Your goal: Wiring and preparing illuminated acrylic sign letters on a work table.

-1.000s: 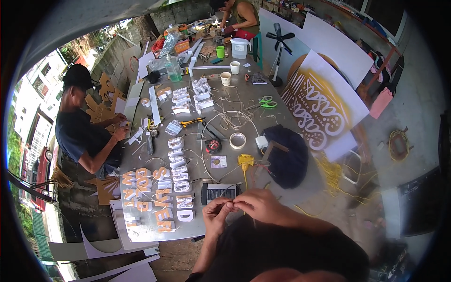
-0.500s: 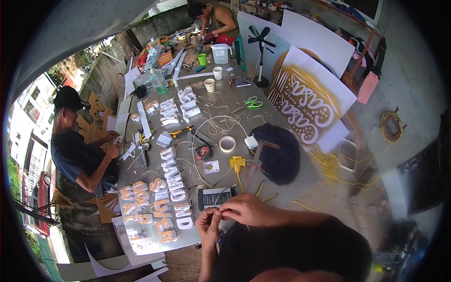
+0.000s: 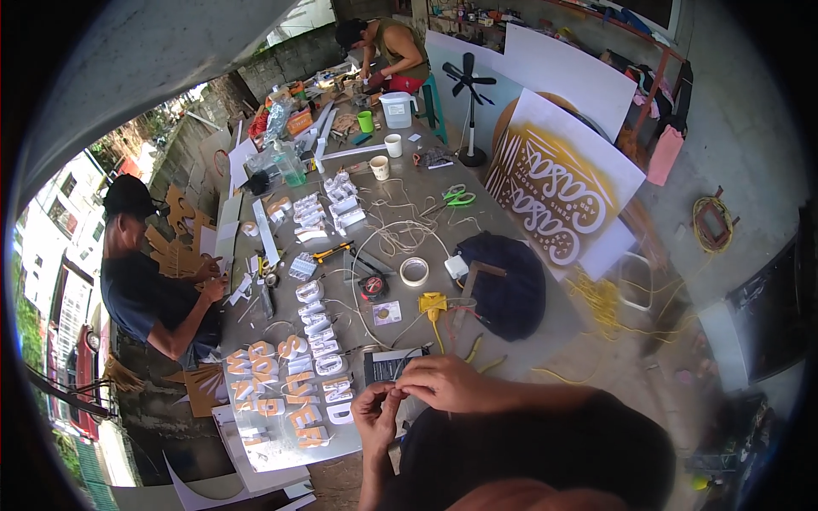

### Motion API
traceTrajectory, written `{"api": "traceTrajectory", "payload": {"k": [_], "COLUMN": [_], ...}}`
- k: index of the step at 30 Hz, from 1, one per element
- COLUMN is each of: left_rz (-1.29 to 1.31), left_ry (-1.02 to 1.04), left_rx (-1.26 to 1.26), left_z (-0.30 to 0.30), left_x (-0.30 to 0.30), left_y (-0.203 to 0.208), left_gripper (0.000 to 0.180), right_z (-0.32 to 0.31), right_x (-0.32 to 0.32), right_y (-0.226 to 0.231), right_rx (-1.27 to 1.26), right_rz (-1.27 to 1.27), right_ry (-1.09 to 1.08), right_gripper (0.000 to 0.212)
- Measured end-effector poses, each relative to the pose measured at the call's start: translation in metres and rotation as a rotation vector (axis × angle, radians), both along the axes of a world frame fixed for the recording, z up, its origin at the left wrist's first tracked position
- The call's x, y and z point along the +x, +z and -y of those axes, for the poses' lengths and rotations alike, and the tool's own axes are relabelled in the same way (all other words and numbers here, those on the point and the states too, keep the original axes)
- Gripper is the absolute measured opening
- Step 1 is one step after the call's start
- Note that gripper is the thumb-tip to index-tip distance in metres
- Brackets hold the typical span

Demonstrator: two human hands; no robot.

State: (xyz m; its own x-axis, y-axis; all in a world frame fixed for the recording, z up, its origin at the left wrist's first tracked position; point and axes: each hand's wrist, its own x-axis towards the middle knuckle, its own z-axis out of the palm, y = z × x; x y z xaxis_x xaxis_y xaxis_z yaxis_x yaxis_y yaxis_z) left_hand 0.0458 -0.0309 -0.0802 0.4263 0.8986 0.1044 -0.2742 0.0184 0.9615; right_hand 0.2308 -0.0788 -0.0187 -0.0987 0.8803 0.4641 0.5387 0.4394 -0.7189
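Note:
At the table's near edge my left hand (image 3: 375, 409) and my right hand (image 3: 439, 383) meet, thumbs and fingertips pinched together. Whatever they hold is too small and hidden to name. Just beyond them lies a flat black box with a pale label (image 3: 385, 367), a thin wire crossing it. To the right of the box are pliers with yellow-green handles (image 3: 490, 364), partly covered by my right arm. A yellow plug adapter (image 3: 433, 303) with a yellow cord sits farther off, beside a dark cloth (image 3: 513, 294) that bears an L-shaped square (image 3: 482, 272).
Rows of cut-out letters (image 3: 298, 383) cover the table's left side. A tape roll (image 3: 414, 272), tape measure (image 3: 372, 287), green-handled scissors (image 3: 458, 197) and loose cord spread across the middle. One person (image 3: 162, 281) works at the left, another (image 3: 396, 51) at the far end.
The whole view has shifted slightly. My hands stay pinched together in nearly the same place. At the left, the person's hands have moved a little.

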Motion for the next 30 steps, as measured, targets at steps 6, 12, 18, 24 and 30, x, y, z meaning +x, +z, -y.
{"api": "traceTrajectory", "payload": {"k": [6,12,18,24,30], "left_rz": [-0.073,-0.415,-0.391,-0.406,-0.430], "left_ry": [-0.048,0.099,0.111,0.106,0.117], "left_rx": [0.073,0.500,0.519,0.505,0.408], "left_z": [-0.004,-0.006,-0.004,-0.004,0.002], "left_x": [-0.002,0.001,0.000,-0.002,-0.008], "left_y": [-0.004,0.029,0.023,0.021,0.031], "left_gripper": [0.004,0.009,0.007,0.010,0.010], "right_z": [0.003,0.001,0.002,-0.002,-0.001], "right_x": [0.001,0.000,-0.002,0.000,-0.003], "right_y": [-0.005,-0.015,-0.008,-0.003,0.005], "right_rx": [0.014,0.076,0.008,-0.036,-0.058], "right_rz": [0.026,0.045,0.009,0.036,0.024], "right_ry": [-0.004,-0.007,0.006,0.072,0.175], "right_gripper": [0.012,0.011,0.008,0.010,0.011]}}
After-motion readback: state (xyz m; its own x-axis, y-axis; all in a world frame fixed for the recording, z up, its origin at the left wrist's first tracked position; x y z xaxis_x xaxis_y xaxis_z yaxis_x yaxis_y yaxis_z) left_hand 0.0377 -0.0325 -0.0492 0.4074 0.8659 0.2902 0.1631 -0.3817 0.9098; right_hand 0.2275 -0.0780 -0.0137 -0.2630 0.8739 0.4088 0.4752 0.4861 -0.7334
